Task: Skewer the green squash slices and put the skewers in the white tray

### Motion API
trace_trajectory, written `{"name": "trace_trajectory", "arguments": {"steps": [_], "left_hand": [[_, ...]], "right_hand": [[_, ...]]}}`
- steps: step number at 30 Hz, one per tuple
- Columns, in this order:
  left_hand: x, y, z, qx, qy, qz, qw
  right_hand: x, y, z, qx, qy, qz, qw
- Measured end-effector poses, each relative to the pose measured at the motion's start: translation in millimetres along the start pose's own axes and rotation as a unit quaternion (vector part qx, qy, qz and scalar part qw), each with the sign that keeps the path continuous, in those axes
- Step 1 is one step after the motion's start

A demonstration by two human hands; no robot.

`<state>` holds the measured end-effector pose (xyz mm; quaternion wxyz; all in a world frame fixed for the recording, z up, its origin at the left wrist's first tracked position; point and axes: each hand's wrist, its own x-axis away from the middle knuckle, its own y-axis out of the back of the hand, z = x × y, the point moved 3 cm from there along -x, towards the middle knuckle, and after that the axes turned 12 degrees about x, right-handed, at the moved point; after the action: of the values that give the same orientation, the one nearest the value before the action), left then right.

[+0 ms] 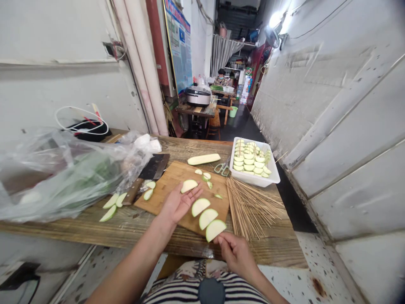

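My left hand (pixel 179 204), palm turned up, holds a half-moon zucchini slice (pixel 189 186) between thumb and fingers above the wooden cutting board (pixel 156 196). Three more slices in a row, such as the middle zucchini slice (pixel 208 219), extend from my right hand (pixel 234 252). Its fingers are pinched at the end of that row, apparently around a skewer mostly hidden by the slices. Small zucchini scraps (pixel 206 176) lie on the board's far side. A peeled zucchini piece (pixel 203 159) rests beyond the board.
Bamboo skewers (pixel 249 211) fan out right of the board. Behind them stand a white tray (pixel 272 179) of skewered slices and scissors (pixel 223 168). Left are a cleaver (pixel 155 166), loose slices (pixel 110 200) and a plastic bag (pixel 69 177). A person (pixel 221 78) sits far back.
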<state>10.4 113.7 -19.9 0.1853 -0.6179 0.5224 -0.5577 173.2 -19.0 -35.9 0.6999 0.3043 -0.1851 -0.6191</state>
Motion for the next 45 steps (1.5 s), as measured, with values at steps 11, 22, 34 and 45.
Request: {"name": "trace_trajectory", "arguments": {"steps": [11,22,34,45], "left_hand": [[-1,-1,5,-0.012,-0.014,0.009,1.000],[-9,1,5,-0.030,-0.091,0.002,0.995],[-5,1,18,-0.064,-0.089,0.001,0.994],[-2,-4,13,-0.034,-0.120,-0.021,0.992]], "right_hand": [[-2,-2,0,-0.016,-0.009,-0.008,1.000],[-4,-1,4,-0.022,0.006,-0.008,1.000],[-4,-3,5,-0.014,0.011,-0.031,0.999],[-5,1,10,0.016,0.033,-0.034,0.999]]}}
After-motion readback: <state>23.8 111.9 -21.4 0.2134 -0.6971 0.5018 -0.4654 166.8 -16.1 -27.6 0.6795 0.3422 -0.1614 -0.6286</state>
